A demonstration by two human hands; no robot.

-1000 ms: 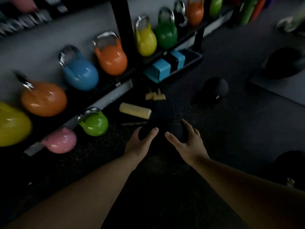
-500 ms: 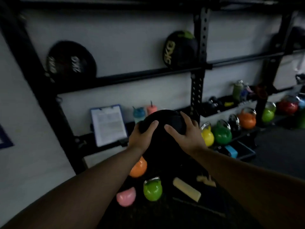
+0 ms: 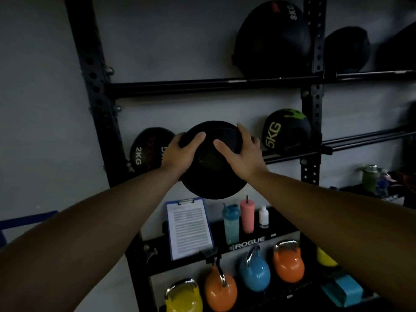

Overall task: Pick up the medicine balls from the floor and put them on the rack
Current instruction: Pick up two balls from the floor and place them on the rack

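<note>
Left hand and right hand clasping black medicine ball — markings unreadable, 2KG ball, 5KG ball, ROGUE shelf

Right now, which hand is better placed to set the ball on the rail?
Neither alone: left hand and right hand both grip the black medicine ball, level with the gap between the 2KG ball and 5KG ball.

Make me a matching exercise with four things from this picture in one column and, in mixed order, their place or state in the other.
Things:
1. plain black medicine ball
2. 5KG ball
3. clipboard
4. blue kettlebell

Places or states:
A. leaning on the shelf beside the bottles
B. held by both hands
C. on the low shelf between two orange kettlebells
D. resting on the rack rail to the right of the held ball

Pairs: 1-B, 2-D, 3-A, 4-C
</note>
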